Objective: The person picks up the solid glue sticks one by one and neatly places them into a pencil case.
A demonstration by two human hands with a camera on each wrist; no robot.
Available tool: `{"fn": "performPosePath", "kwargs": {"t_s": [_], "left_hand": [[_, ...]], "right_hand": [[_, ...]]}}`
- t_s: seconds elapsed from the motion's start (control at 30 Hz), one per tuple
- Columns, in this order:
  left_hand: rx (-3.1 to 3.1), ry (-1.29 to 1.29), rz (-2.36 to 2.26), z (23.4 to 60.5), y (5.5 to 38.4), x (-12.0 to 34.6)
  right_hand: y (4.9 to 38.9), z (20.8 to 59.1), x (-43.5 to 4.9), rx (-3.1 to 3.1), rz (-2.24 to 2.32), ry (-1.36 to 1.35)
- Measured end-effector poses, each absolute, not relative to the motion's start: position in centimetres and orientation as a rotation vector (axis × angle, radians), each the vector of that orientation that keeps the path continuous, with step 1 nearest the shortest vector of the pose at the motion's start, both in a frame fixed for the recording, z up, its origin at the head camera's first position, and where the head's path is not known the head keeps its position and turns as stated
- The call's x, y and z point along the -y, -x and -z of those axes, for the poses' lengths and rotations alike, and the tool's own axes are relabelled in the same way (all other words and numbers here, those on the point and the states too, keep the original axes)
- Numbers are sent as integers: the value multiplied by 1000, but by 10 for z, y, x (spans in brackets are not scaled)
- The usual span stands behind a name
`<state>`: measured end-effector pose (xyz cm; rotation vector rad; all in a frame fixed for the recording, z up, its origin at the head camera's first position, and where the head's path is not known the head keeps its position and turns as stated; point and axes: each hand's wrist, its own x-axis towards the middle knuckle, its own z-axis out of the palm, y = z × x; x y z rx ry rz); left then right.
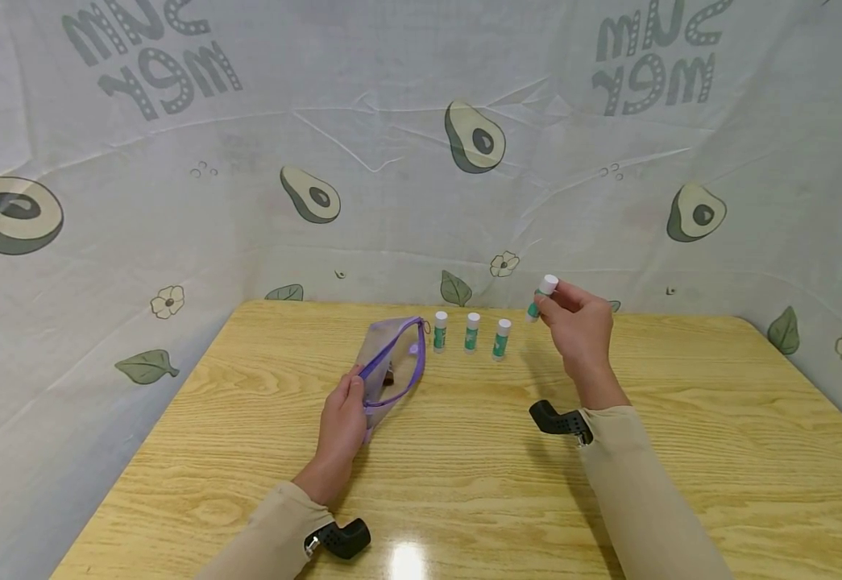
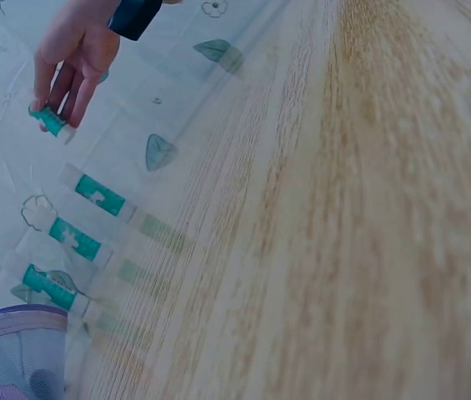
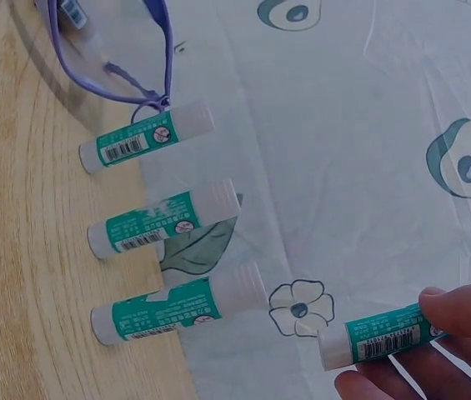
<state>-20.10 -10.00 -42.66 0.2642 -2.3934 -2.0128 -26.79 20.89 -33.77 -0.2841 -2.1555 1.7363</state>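
A green-and-white glue stick [image 1: 542,297] is pinched between the thumb and fingers of my right hand [image 1: 582,330], raised above the back of the table and slightly tilted. Three more glue sticks stand upright in a row: a left one [image 1: 440,332], a middle one [image 1: 471,333] and a right one [image 1: 501,339]. My left hand [image 1: 343,415] grips the near left side of a see-through mesh pouch [image 1: 384,338] with a purple zipper edge. The pouch's mouth gapes, and a small dark item [image 1: 389,375] shows inside. In the left wrist view the left hand is out of sight.
The wooden table [image 1: 464,483] ends at a hanging white cloth [image 1: 391,242] printed with avocados and leaves, close behind the row. Black wrist mounts, a left one [image 1: 348,538] and a right one [image 1: 554,419], jut inward from both sleeves.
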Motion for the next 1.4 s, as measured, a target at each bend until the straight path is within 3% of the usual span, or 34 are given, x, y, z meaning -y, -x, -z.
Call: {"fn": "performPosePath", "kwargs": {"t_s": [1.4], "left_hand": [[2385, -258, 1986, 427, 203, 99]], "right_hand": [[267, 334, -204, 2082, -1744, 187]]}}
